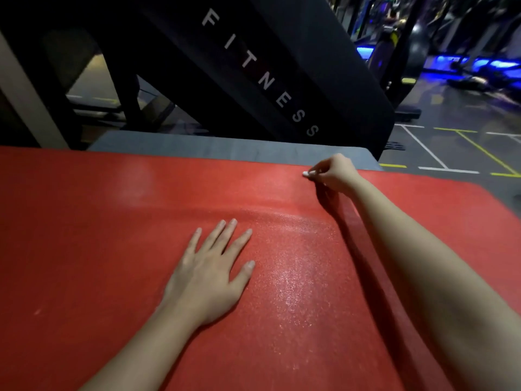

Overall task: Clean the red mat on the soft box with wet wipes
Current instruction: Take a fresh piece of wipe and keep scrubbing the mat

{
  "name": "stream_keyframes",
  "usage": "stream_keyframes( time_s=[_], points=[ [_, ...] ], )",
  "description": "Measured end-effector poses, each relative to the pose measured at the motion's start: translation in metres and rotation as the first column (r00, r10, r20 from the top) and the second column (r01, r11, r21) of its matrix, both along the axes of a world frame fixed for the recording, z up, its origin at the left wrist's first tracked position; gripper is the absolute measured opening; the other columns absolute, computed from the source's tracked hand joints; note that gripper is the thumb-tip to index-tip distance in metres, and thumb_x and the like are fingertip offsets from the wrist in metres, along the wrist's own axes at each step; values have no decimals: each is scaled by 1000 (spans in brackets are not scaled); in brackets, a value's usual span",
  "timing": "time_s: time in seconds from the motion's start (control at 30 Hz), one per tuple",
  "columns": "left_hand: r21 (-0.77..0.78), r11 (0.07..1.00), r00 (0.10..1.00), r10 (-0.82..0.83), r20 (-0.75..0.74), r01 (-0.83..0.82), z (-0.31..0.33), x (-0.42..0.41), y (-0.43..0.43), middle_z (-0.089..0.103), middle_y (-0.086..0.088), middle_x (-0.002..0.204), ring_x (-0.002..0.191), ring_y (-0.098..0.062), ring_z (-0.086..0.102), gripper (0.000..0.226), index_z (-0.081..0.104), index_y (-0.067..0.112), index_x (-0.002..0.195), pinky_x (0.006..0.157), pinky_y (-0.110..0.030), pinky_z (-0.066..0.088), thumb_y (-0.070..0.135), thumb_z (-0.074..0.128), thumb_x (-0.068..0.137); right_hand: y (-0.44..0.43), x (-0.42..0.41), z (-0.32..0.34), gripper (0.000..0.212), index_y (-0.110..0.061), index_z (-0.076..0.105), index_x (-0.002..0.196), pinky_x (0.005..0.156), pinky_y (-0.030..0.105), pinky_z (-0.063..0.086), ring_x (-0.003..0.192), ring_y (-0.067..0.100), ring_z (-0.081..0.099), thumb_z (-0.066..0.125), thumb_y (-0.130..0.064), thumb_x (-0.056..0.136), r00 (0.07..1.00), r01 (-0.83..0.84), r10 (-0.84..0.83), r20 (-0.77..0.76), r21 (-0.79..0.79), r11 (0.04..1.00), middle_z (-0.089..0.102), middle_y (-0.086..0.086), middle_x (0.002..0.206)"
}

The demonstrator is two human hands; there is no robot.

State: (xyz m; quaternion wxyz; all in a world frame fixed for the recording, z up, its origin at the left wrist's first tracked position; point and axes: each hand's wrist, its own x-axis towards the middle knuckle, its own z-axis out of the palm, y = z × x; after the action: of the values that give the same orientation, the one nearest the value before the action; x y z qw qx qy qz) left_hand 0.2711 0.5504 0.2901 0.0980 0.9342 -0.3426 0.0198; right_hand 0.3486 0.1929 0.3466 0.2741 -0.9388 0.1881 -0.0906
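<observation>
Mat (112,235): red, under both hands, atop grey box (225,146).
Left hand (208,277): flat on mat, fingers spread.
Right hand (334,173): ahead of left, at mat's far edge, pinching small white wipe (306,173).
Wet sheen between hands.

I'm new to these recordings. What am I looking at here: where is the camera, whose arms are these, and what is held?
There is no machine here: one camera sits on a person's head, looking forward and down at their own bare arms. The left hand lies flat, fingers spread, on the red mat. The right hand reaches to the mat's far edge and pinches a small white wad, apparently the wet wipe. A shiny streak on the mat looks damp. Beyond the mat's far edge a grey surface shows, likely the soft box. Behind stands a black panel lettered FITNESS.
</observation>
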Motion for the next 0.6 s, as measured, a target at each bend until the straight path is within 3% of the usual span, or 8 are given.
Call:
stream_keyframes(
  time_s=[0.1, 0.17, 0.3, 0.43, 0.6],
  points=[
    [34, 999, 1000, 7, -1, -7, -1, -1, 0, -5, 12, 170, 154, -4, -14, 73, 3, 45, 161, 127, -45, -4, 68, -1, 92, -4, -29, 4, 30, -30, 80, 86, 65, 23, 46, 67, 2, 61, 82, -54, 69, 973, -197, 200, -114, 39, 980, 74, -8, 73],
    [45, 999, 1000, 10, 1, -10, 0, -1, -1, -8, 13, 170, 154, -3, -16, 73, 0, 45, 161, 127, -44, -5, 68, -3, 91, -5, -28, 6, 27, -30, 80, 84, 63, 22, 44, 64, 0, 60, 82, -53, 70, 968, -229, 224, -111, -31, 973, 72, -11, 69],
    [39, 999, 1000, 12, -2, -12, 2, -1, 0, -8, 14, 170, 153, -3, -17, 73, -1, 46, 160, 127, -43, -5, 68, -3, 90, 3, 9, -8, 23, -18, 79, 90, 67, 23, 44, 78, 16, 67, 80, -38, 79, 996, -49, 60, 70, -150, 988, 74, 3, 81],
    [20, 1000, 1000, 9, -4, -9, 2, 1, 0, -4, 13, 171, 154, -3, -13, 73, 3, 46, 161, 127, -43, -4, 68, 0, 92, 16, 22, -16, 18, -12, 78, 97, 72, 23, 45, 88, 17, 68, 76, -26, 86, 992, 61, -60, 114, -6, 998, 75, 9, 93],
    [12, 1000, 1000, 11, -4, -11, 0, 1, 0, -1, 11, 171, 156, -5, -9, 74, 7, 44, 161, 127, -44, -3, 68, 1, 91, 26, -32, -10, 21, -35, 76, 93, 88, 41, 49, 92, 17, 66, 70, -53, 83, 988, -152, 143, -57, -225, 962, 74, -9, 91]
  ],
)
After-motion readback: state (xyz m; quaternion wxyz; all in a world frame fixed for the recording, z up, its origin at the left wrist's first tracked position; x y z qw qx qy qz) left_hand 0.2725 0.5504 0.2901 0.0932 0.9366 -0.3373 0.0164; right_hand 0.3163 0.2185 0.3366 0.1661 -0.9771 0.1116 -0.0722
